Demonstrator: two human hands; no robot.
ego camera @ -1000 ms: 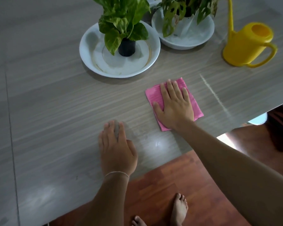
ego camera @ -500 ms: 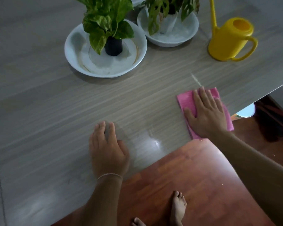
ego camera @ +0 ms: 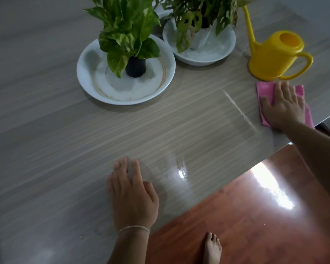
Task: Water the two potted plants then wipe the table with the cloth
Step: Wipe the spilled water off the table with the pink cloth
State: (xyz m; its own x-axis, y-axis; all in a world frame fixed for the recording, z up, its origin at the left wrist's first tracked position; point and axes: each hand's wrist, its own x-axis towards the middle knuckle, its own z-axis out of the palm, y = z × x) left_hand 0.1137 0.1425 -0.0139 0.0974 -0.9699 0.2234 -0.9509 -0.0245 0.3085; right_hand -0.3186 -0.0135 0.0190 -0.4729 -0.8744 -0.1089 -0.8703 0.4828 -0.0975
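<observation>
My right hand [ego camera: 283, 105] presses flat on the pink cloth [ego camera: 265, 90] at the table's right edge, just below the yellow watering can [ego camera: 274, 56]. My left hand [ego camera: 131, 195] rests palm down on the grey wood-grain table [ego camera: 46, 149] near its front edge, holding nothing. A leafy plant in a black pot [ego camera: 135, 67] stands in a white dish [ego camera: 160, 80]. Behind it to the right, a second plant [ego camera: 196, 18] sits in another white dish [ego camera: 213, 54].
The table's front edge runs diagonally from lower left to upper right. Below it lies a red-brown wooden floor [ego camera: 236, 216] with a bright glare patch, and a bare foot [ego camera: 211, 248]. A faint wet streak [ego camera: 236, 107] crosses the table left of the cloth.
My right hand has slid the cloth to the right along the table, from in front of the plants to just below the watering can. My left hand has stayed put.
</observation>
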